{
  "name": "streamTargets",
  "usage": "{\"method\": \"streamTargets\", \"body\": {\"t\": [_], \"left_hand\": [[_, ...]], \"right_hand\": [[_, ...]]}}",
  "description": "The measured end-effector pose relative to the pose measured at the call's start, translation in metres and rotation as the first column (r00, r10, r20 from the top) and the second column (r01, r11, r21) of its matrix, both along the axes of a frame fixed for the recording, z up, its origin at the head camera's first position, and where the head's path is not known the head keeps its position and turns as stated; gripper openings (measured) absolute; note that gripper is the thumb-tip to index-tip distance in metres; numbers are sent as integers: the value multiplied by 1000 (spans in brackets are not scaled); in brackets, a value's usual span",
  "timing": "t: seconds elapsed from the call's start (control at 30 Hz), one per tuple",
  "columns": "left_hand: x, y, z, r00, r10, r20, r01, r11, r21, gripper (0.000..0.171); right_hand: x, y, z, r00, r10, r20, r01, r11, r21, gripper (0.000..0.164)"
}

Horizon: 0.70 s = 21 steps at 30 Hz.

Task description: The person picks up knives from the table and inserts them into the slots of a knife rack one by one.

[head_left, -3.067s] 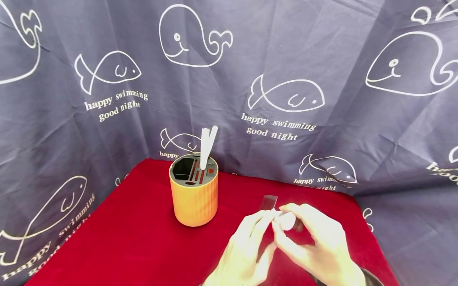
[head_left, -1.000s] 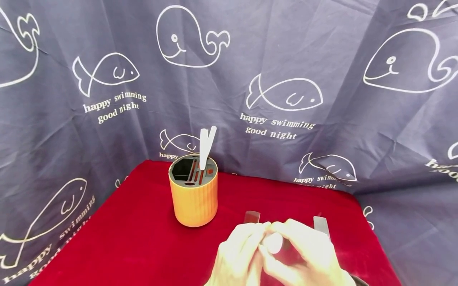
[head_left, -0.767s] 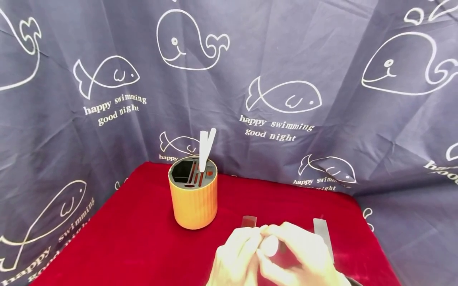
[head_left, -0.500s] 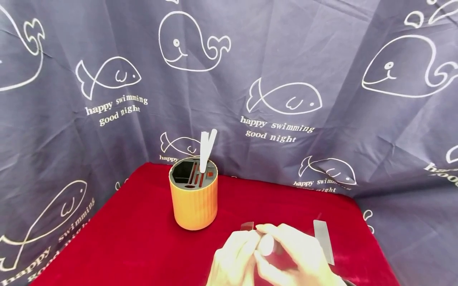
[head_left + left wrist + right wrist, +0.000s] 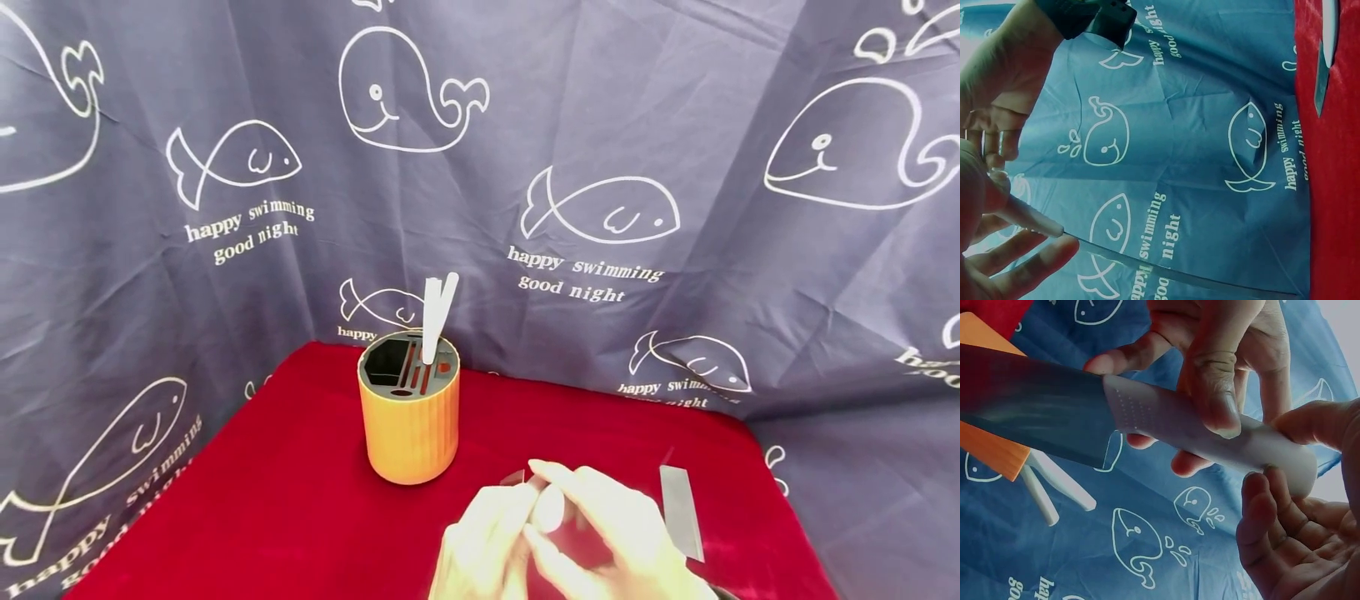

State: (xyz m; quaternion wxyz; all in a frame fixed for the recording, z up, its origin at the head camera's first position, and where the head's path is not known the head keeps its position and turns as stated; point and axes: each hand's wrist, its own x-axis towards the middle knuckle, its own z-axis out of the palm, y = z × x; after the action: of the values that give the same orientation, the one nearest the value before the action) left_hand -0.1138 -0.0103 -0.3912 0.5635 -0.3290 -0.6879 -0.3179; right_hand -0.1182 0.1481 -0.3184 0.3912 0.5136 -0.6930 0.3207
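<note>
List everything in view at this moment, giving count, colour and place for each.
Flat velvety tabletop cloth: one, red, across the table
Patterned fabric backdrop: count unclear, blue-grey with white whales, fish and lettering, behind the table
Ribbed cylindrical knife block: one, orange with dark slotted top, standing left of centre in the head view
Slim smooth handles: two, white, sticking up from the block
White-handled metal knife: one, white and silver, held at lower right of the head view
Flat metal blade with white handle: one, silver and white, lying on the cloth at right
Wrist-worn device: one, dark, on a wrist
Left hand: one, bare, gripping the knife handle
Right hand: one, bare, pinching the handle's end
</note>
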Motion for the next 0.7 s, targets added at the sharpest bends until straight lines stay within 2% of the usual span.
{"method": "streamTargets", "body": {"t": [0.17, 0.3, 0.4, 0.53, 0.7], "left_hand": [[-1, -2, 5, 1000, -27, -4, 27, 999, 23, 29], [-1, -6, 10, 995, -98, 3, 98, 994, 45, 28], [-3, -9, 18, 991, -133, -28, 134, 990, 53, 28], [-5, -12, 31, 991, -94, -95, 99, 994, 46, 28], [-9, -16, 40, 982, -79, -173, 87, 996, 38, 27]], "right_hand": [[-2, -2, 5, 998, 54, 14, -54, 998, -20, 40], [-6, -1, 13, 997, 77, -10, -77, 996, -44, 42], [-9, 1, 19, 997, 50, -58, -55, 995, -79, 43], [-14, 3, 22, 995, -34, -89, 23, 993, -118, 43], [-22, 3, 18, 995, -83, -53, 75, 989, -129, 42]]}}
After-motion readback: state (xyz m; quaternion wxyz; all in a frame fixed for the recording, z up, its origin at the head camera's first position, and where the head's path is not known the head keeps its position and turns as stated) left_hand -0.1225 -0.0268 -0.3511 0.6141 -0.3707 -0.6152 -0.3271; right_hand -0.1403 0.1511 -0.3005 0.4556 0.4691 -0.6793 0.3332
